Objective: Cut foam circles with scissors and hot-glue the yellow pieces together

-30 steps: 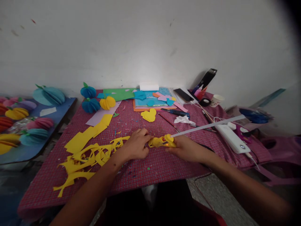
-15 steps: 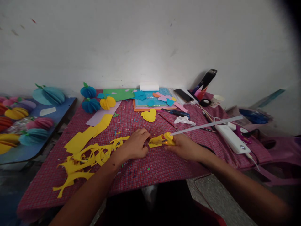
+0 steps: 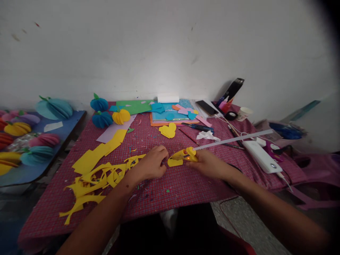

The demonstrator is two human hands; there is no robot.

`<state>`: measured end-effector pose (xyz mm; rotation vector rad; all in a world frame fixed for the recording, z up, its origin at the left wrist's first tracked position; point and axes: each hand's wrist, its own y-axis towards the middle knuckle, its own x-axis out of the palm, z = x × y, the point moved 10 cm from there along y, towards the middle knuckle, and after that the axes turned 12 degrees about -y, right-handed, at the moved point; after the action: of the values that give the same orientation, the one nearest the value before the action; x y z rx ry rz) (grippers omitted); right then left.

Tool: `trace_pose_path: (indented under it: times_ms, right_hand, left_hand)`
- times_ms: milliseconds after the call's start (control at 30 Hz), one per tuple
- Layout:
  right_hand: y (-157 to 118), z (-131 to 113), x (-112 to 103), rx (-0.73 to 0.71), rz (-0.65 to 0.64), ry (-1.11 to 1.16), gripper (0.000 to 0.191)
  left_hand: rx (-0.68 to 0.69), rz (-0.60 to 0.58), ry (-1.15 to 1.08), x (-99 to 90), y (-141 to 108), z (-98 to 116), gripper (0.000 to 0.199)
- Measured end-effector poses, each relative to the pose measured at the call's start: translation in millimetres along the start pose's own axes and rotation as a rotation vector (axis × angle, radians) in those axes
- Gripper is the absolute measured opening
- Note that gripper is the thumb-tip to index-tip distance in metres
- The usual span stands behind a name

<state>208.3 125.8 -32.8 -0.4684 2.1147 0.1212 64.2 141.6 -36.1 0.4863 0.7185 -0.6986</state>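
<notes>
My right hand (image 3: 206, 163) is closed round a yellow glue gun (image 3: 187, 154), whose nozzle points left. A long white glue stick (image 3: 233, 139) sticks out of its back toward the upper right. Under the nozzle a small yellow paper piece (image 3: 174, 162) lies on the cloth. My left hand (image 3: 156, 162) rests just left of that paper, its fingers curled down; what the fingertips hold, if anything, is hidden. Beyond the hands sit yellow paper cutouts (image 3: 168, 130).
Yellow scraps (image 3: 106, 177) spread over the checked cloth (image 3: 170, 198) at left. Paper pumpkins (image 3: 121, 116) stand at the back left. A phone (image 3: 206, 107), a dark bottle (image 3: 233, 89) and a white power bank (image 3: 262, 156) are at right.
The glue gun has risen slightly and its nozzle has tilted, showing more of the yellow paper beneath. My left hand has barely shifted.
</notes>
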Motion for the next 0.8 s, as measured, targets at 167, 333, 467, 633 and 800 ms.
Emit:
trace_pose_path:
  times_ms: [167,333,467,633,800]
  right_hand:
    - [0.0,-4.3,-2.1,-0.04,-0.023,0.016,0.027]
    - [-1.1,-4.2,-6.0,-0.027,-0.022,-0.003,0.03]
    - [-2.7,-1.1,-8.0,-0.032,-0.018,-0.036,0.031]
    - [-7.5,4.3,-12.4,-0.012,-0.027,-0.037,0.03]
    - [-14.4,8.7,-17.9,0.005,-0.014,-0.033,0.031]
  left_hand:
    - [0.019,-0.007,0.008,1.1,0.2,0.8,0.02]
    - [0.036,-0.018,0.026,3.3,0.0,0.7,0.025]
    - [0.048,-0.025,0.027,4.5,0.2,0.6,0.029]
    - [0.058,-0.023,0.013,4.8,0.0,0.4,0.03]
    - [0.054,-0.024,0.014,4.7,-0.2,1.6,0.026]
